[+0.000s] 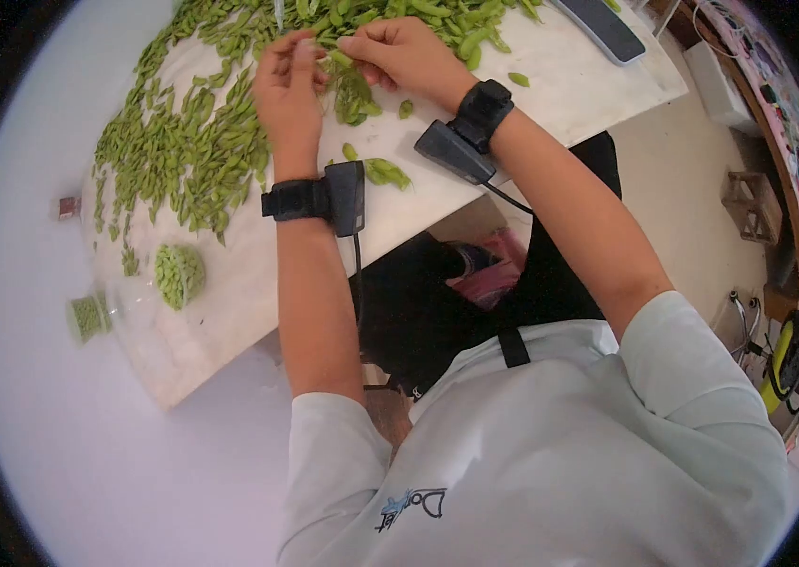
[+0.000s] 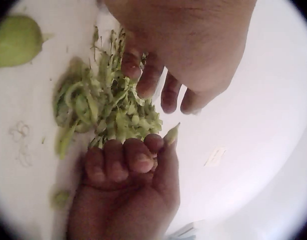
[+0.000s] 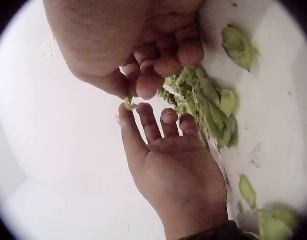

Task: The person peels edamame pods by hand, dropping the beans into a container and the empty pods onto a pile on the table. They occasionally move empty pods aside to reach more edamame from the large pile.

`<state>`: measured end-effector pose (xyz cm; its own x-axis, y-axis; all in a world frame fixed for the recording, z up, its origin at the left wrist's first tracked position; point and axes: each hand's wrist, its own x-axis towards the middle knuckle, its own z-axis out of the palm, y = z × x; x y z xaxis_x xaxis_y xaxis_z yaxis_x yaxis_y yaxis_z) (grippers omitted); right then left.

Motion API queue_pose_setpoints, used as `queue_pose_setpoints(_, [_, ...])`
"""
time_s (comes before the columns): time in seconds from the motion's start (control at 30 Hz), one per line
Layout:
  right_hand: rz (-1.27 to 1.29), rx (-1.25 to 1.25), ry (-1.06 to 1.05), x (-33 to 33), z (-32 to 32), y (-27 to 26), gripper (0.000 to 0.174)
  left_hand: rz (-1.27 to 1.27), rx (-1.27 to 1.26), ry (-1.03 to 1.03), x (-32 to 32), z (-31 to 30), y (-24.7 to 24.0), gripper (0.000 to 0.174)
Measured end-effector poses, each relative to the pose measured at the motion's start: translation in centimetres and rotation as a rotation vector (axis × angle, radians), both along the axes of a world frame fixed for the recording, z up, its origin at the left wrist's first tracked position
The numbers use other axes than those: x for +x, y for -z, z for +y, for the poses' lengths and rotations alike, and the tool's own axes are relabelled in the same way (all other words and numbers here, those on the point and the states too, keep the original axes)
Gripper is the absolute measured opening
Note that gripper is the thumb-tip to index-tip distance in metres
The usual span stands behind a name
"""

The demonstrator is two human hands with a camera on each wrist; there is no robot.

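My right hand pinches a green soybean pod between thumb and curled fingers. In the left wrist view this pod shows as a small pale green tip at the thumb. Facing it, my left hand has its fingers loosely bent, with a gap between thumb and forefinger. In the right wrist view the left thumb is right at the pod piece. Beneath both hands lies a heap of opened pods, also visible as limp shells in the left wrist view.
Many whole pods spread over the left of the white table, with a thicker pile at the back. A clear tub of shelled beans stands near the left corner. Loose pods lie near the front edge. A grey device lies back right.
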<state>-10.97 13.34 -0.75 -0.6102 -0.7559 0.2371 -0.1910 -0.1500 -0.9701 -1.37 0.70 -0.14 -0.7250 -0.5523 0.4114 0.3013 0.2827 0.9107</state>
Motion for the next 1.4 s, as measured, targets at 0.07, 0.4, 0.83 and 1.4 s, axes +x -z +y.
queue_pose_setpoints(0.07, [-0.052,-0.078,0.052,0.1,0.2,-0.2,0.029,0.043,0.020,-0.055,0.2,0.2,-0.4,0.019])
queue_pose_setpoints(0.4, [-0.141,-0.091,0.053,0.1,0.3,-0.5,0.030,0.155,0.045,-0.090,0.5,-1.1,0.2,0.018])
queue_pose_setpoints(0.83, [-0.138,-0.100,0.067,0.0,0.1,-0.4,0.024,-0.663,-0.831,-0.563,7.1,-4.2,-2.8,0.031])
queue_pose_setpoints(1.4, [-0.168,-0.053,0.034,-0.2,0.4,-0.5,0.023,-0.817,-0.788,-0.528,11.1,-8.1,-5.7,0.031])
